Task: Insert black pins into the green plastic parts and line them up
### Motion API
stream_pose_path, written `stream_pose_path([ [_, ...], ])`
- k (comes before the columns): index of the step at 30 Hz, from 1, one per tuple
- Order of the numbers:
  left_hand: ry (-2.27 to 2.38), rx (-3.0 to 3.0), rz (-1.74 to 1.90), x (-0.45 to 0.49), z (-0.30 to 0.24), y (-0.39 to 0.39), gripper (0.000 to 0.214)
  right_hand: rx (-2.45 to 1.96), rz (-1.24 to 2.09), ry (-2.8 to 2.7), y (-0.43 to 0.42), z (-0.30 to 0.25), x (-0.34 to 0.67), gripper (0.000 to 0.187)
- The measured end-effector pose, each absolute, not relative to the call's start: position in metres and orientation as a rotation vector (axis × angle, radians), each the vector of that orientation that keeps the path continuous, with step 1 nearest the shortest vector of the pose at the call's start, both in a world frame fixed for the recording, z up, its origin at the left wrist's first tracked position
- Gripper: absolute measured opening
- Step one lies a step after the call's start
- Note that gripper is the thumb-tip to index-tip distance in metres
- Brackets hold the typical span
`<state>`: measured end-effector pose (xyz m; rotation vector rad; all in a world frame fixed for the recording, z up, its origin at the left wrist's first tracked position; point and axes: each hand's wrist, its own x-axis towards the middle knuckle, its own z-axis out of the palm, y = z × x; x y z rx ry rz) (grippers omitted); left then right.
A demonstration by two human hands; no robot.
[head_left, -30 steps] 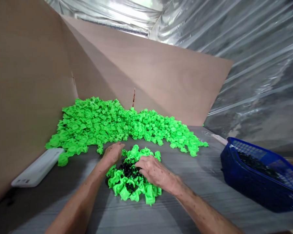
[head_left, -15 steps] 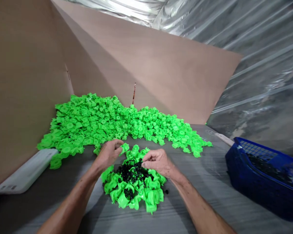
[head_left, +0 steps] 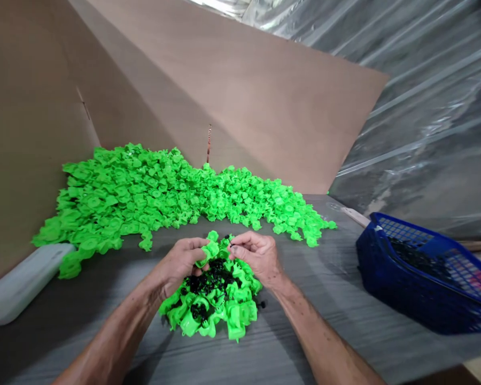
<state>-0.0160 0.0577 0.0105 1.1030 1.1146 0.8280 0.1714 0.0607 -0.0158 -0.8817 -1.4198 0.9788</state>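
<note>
My left hand (head_left: 186, 262) is closed on a bright green plastic piece with a cupped, petal-like shape (head_left: 211, 250). Facing it, my right hand (head_left: 258, 256) pinches a small black part with a rounded end (head_left: 227, 238) between thumb and fingertips. The two held pieces are close together but apart. Below both hands lies a small heap of similar green pieces (head_left: 240, 310), with many little black parts (head_left: 214, 278) piled on its middle. The left fingers and the right palm partly cover the heap's upper side.
A long bank of green pieces (head_left: 144, 198) lies against the board wall (head_left: 272, 117). At right stands a blue basket (head_left: 409, 289) with dark parts inside. A white flat box (head_left: 28, 283) rests at left. One black part (head_left: 262, 305) lies beside the heap on the grey table (head_left: 296, 342).
My left hand has brought its green piece right and over the heap. My right hand has risen from the black pile with a black part in its fingertips. The view has shifted slightly.
</note>
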Motion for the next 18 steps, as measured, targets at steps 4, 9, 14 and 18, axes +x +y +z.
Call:
stream_pose_path([
  [4, 1.053, 1.130, 0.789, -0.010, 0.008, 0.054, 0.026, -0.791, 0.679, -1.616, 0.053, -0.014, 0.163, 0.001],
  [9, 1.034, 1.134, 0.761, -0.008, 0.010, 0.051, 0.034, -0.785, 0.590, -1.736, 0.051, -0.018, 0.158, 0.008],
  [14, 1.041, 1.135, 0.769, -0.009, 0.011, 0.050, 0.037, -0.773, 0.585, -1.789, 0.051, -0.020, 0.160, 0.009],
  [18, 1.036, 1.106, 0.814, -0.008, 0.009, 0.051, 0.037, -0.784, 0.533, -1.823, 0.050, -0.017, 0.160, 0.011],
])
